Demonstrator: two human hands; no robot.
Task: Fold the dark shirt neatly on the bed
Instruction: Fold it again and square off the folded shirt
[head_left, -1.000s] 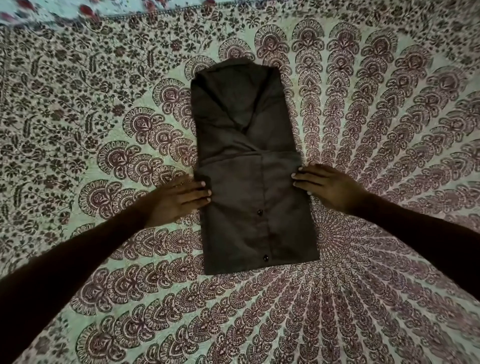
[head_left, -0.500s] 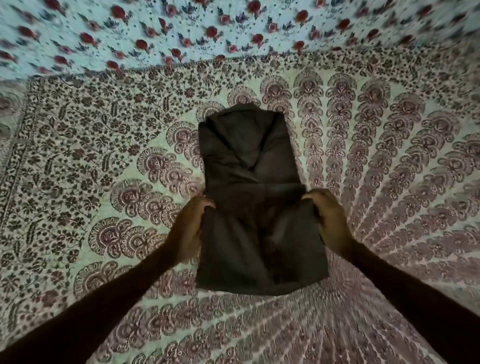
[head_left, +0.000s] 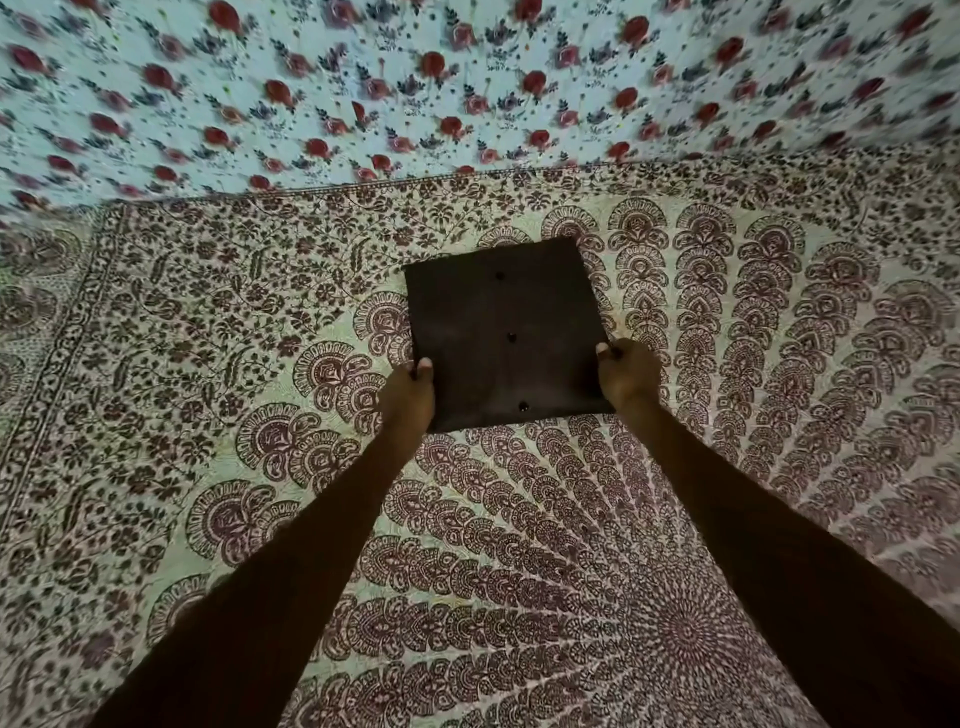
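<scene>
The dark shirt (head_left: 501, 332) lies as a compact, nearly square folded packet on the patterned bedspread (head_left: 208, 364), its button row running down the middle of the top face. My left hand (head_left: 410, 387) grips the packet's left edge near the lower corner, thumb on top. At the right edge my right hand (head_left: 626, 374) grips it the same way. Both arms reach forward from the bottom of the view. The collar and the layers underneath are hidden.
A pale fabric with red flowers (head_left: 467, 88) rises behind the bedspread's far border. The bedspread's dark floral band runs along the left side, and its fan pattern spreads around the shirt.
Both hands went from resting beside the long shirt to gripping its sides, then carried the lower half up and over the collar end. The shirt is now a short square packet.
</scene>
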